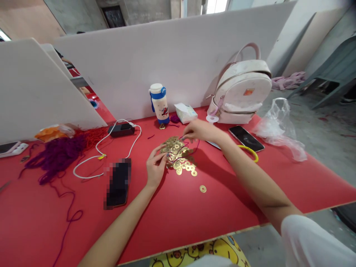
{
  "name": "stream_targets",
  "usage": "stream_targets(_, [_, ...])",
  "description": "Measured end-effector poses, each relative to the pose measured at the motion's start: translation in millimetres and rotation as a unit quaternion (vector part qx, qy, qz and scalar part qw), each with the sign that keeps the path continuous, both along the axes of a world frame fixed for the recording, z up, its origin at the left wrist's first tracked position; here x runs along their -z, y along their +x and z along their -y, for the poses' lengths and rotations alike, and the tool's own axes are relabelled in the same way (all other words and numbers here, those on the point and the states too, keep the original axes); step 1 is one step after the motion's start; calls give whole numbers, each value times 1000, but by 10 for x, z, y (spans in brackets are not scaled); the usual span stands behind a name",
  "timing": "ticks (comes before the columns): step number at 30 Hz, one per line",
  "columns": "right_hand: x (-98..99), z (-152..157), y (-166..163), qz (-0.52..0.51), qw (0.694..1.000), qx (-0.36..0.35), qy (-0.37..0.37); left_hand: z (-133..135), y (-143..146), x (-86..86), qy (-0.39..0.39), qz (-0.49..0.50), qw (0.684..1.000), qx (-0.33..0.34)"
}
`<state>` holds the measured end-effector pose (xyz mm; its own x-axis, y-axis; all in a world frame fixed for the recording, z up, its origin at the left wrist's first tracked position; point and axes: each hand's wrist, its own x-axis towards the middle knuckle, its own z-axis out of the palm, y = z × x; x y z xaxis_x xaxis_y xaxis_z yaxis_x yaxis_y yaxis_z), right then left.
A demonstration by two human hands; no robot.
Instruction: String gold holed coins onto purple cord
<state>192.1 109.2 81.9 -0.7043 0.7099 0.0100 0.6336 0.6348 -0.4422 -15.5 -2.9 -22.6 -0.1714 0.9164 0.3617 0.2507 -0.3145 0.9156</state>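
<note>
A heap of gold-coloured coins with holes in the middle [178, 147] lies on the red tabletop. My left hand [156, 166] rests at the heap's left side, thumb and finger pinched together on a thin purple cord [198, 145]. Over the far right of the heap, my right hand [199, 130] is closed on the same cord, which loops down between the two hands. Whether a coin is also between my left fingertips is too small to tell. One loose coin [203, 189] lies apart, nearer the front edge.
Left of my hands are a phone [119, 183], a white cable [83, 177], a black power bank [121, 129] and purple yarn [59, 154]. Behind stand a bottle [160, 105] and tissue pack [186, 113]. A backpack [241, 92], another phone [246, 138] and plastic bag [280, 129] sit right.
</note>
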Motion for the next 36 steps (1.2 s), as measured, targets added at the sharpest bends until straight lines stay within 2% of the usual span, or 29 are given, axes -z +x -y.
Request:
stream_targets(3, [122,167,-346,29,998,-45,45,31,22,0,20,-39,999,23])
stream_targets(6, [198,253,-482,42,996,-54,58,41,35,18,24,-44,998,33])
stream_targets(11, [169,227,-432,44,997,-39,42,30,34,42,-11,9,999,47])
stream_targets(16, [144,143,-343,6,999,-31,33,27,33,34,-7,6,999,41])
stream_targets(19, [179,141,-344,-2,999,-31,41,33,41,14,-10,7,1000,27])
stream_targets(25, [289,217,-444,51,995,-63,50,57,52,-9,-13,1,999,30])
stream_targets(33, [337,146,-437,-24,998,-59,11,51,45,12,-16,11,999,35])
stream_targets(36, [400,75,-406,-48,998,-13,26,60,53,-22,-18,15,999,30])
